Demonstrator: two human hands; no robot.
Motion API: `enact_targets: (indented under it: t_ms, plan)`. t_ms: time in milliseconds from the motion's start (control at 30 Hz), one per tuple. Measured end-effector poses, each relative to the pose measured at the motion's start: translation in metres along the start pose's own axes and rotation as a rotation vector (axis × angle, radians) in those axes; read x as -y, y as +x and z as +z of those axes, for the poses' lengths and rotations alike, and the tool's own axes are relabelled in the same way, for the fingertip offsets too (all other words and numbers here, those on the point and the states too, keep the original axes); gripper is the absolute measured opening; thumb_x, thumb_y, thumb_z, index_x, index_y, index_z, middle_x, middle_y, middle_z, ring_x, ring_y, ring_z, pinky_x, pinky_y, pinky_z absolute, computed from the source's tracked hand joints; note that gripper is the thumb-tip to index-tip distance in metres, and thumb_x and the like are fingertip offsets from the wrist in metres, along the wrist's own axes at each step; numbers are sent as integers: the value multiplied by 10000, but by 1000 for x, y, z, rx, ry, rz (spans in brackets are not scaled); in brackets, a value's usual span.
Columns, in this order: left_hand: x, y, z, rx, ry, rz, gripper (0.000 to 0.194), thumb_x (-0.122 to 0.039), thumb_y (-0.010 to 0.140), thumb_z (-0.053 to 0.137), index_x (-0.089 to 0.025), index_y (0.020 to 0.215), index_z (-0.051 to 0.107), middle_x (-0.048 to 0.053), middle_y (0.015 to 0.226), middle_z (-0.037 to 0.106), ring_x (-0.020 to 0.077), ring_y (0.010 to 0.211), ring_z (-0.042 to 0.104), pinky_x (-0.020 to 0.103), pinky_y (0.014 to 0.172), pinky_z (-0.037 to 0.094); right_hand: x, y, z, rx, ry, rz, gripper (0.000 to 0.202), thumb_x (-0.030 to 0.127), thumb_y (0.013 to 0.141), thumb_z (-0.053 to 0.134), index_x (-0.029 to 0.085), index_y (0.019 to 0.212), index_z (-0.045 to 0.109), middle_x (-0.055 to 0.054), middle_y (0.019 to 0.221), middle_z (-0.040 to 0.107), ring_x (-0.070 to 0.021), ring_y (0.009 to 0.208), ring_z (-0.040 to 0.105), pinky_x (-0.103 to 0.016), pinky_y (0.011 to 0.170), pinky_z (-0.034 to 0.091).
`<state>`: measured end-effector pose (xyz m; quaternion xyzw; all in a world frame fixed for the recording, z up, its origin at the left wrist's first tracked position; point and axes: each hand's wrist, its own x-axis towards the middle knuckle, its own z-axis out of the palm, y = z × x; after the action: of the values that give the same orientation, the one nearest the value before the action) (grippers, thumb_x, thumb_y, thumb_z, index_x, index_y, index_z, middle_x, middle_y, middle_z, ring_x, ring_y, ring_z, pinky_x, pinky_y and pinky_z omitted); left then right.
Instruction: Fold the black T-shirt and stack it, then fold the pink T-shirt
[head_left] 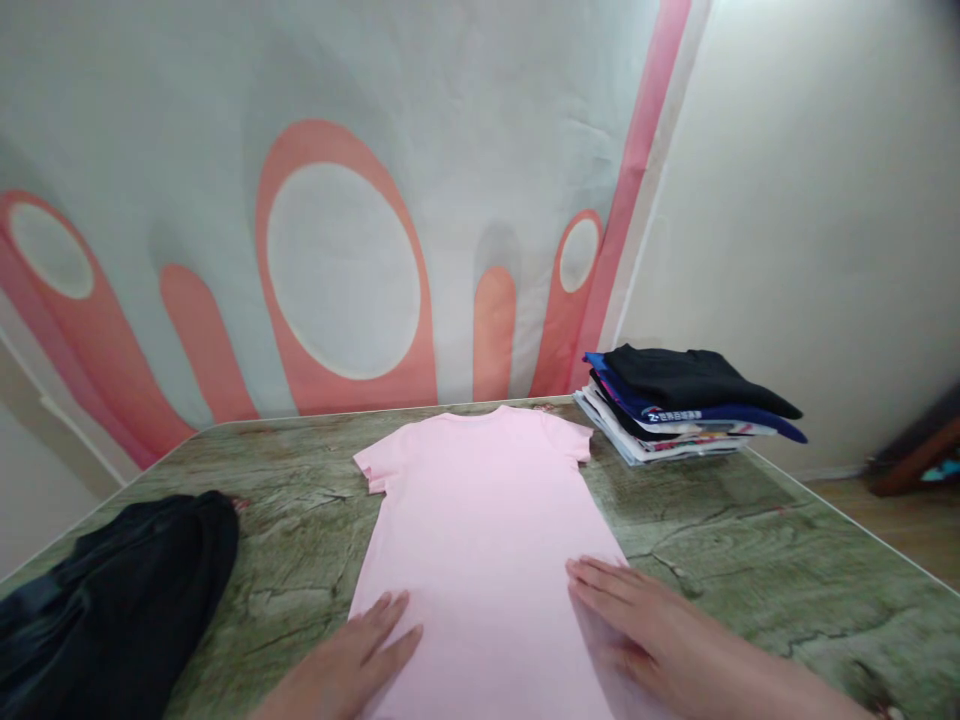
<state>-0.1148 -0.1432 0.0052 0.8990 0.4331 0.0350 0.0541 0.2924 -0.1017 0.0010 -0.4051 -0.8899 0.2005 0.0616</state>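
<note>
A pink T-shirt (487,530) is found spread at the centre of the frame, its collar towards the far edge and its lower part cut off by the bottom of the frame. The left hand (360,650) is laid flat at the lower centre-left, thumb held apart from the fingers; the right hand (637,620) is laid at the lower centre-right, fingers extended. No pinch is seen.

Creasing or skewing of the fabric is judged possible if the hands are pressed or dragged unevenly. The folded stack (682,400), upper right of centre, could be knocked by a sideways sweep, as the right sleeve lies just beside it; its upper layers overhang.

The collar is set close to the table's (300,560) far edge, so forward room is limited. Wider room is offered left of centre, up to the dark cloth (135,590) at lower left.
</note>
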Motion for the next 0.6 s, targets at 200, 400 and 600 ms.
enact_targets:
  t_ms: [200, 400, 600]
  plan:
    - [6, 122, -10, -96, -17, -198, 549, -452, 964, 345, -208, 1455, 331, 71, 1549, 198, 245, 1423, 175, 458, 1135, 232, 7, 103, -10, -221, -46, 3, 585, 414, 951, 371, 130, 1459, 312, -130, 1535, 228, -257, 1419, 175, -470, 1142, 206]
    - [33, 163, 34, -84, 104, -264, 597, -534, 968, 238, -227, 1479, 269, 75, 1553, 174, 252, 1430, 142, 515, 1132, 146, -11, 141, 17, -197, -104, 18, 597, 450, 962, 312, 141, 1471, 280, -121, 1533, 235, -241, 1422, 169, -490, 1151, 118]
    - [57, 149, 42, -115, 183, -322, 626, -563, 964, 190, -218, 1481, 264, 66, 1553, 181, 247, 1427, 163, 479, 1127, 160, -35, 122, 24, -243, -127, 43, 585, 444, 967, 290, 159, 1477, 269, -102, 1536, 233, -229, 1422, 171, -472, 1153, 123]
